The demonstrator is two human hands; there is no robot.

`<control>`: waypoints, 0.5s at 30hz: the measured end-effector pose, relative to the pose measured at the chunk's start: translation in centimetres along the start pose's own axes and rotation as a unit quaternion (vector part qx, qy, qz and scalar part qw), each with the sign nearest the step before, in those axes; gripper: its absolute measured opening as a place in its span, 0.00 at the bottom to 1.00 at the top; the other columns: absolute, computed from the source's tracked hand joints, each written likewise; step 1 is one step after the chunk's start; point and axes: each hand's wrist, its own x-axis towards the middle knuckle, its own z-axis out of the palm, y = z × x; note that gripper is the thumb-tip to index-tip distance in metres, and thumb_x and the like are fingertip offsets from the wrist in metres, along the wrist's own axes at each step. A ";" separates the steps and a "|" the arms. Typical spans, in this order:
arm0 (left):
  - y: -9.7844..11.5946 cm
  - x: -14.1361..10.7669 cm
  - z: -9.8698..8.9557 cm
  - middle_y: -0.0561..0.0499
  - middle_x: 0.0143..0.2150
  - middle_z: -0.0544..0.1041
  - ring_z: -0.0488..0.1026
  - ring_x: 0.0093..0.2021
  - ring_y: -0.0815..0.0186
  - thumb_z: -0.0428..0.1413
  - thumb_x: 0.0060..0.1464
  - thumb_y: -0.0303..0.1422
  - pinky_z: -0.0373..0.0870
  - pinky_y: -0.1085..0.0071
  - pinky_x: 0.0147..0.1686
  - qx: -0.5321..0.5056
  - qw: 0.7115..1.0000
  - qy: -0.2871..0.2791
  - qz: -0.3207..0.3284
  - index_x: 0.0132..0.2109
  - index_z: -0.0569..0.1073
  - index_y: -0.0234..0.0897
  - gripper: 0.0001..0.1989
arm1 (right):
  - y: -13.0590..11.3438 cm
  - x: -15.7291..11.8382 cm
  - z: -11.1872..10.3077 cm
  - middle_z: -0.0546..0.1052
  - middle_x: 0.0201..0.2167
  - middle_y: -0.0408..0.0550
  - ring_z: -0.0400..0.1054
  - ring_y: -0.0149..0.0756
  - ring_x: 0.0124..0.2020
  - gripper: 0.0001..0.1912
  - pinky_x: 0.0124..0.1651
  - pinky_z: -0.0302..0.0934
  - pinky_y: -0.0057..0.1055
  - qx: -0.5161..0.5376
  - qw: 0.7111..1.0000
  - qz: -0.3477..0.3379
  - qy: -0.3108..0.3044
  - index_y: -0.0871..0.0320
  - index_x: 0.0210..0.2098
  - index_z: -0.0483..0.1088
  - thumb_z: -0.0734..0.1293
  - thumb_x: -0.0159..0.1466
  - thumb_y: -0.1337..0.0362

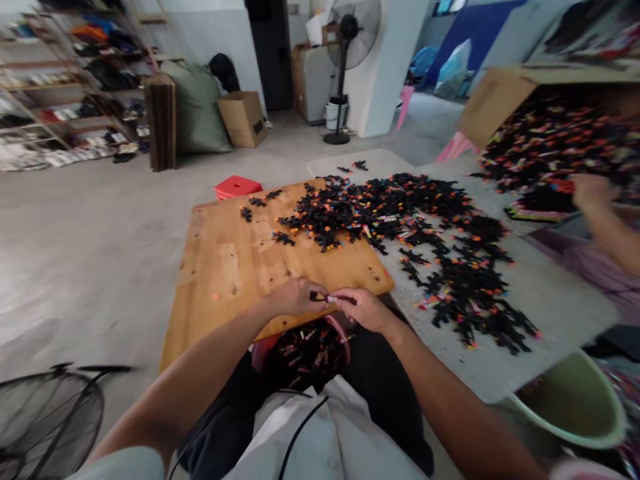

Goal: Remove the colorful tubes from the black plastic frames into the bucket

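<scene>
Over the front edge of the wooden board, my left hand and my right hand meet at a small black piece with a whitish middle. Fingers of both hands are closed on it, the left at one end and the right at the other. Just below, a reddish basin between my knees holds many small dark pieces with pink and white bits. Beyond my hands lies a big pile of small black toy-like pieces with orange tips, spread over the board and the grey table.
A person's hand is at the right, beside a tipped cardboard box full of similar pieces. A green tub stands at lower right, a black fan at lower left, and a red stool behind the board.
</scene>
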 end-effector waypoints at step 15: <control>-12.1 3.2 -5.9 0.41 0.69 0.68 0.64 0.66 0.47 0.51 0.59 0.27 0.63 0.53 0.64 0.276 0.938 0.135 -0.157 0.66 0.69 0.36 0.28 | 7.7 -8.3 -16.6 0.82 0.42 0.49 0.75 0.38 0.43 0.14 0.48 0.62 0.28 -0.389 0.880 0.256 0.101 0.53 0.41 0.82 0.65 0.63 0.71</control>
